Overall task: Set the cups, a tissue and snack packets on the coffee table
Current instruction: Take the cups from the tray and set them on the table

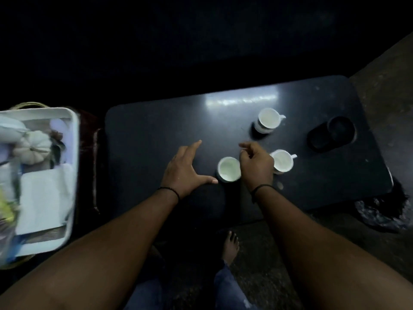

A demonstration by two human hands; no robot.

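Three cups (229,169) stand right of centre on the surface (156,121). Our left hand (183,170) lies spread flat; our right hand (257,166) hangs loosely curled, its grip empty. The tissue (42,195) sits in the tray (74,139) left.

Pretty dim shot overall, top half was basically black. One glare patch sat on the table (242,100), the tray (74,139) at left was motion-blurred, and the edges bent from the wide lens.

Left grip (185,166) spread flat; right grip (257,164) loosely curled, holding nothing.
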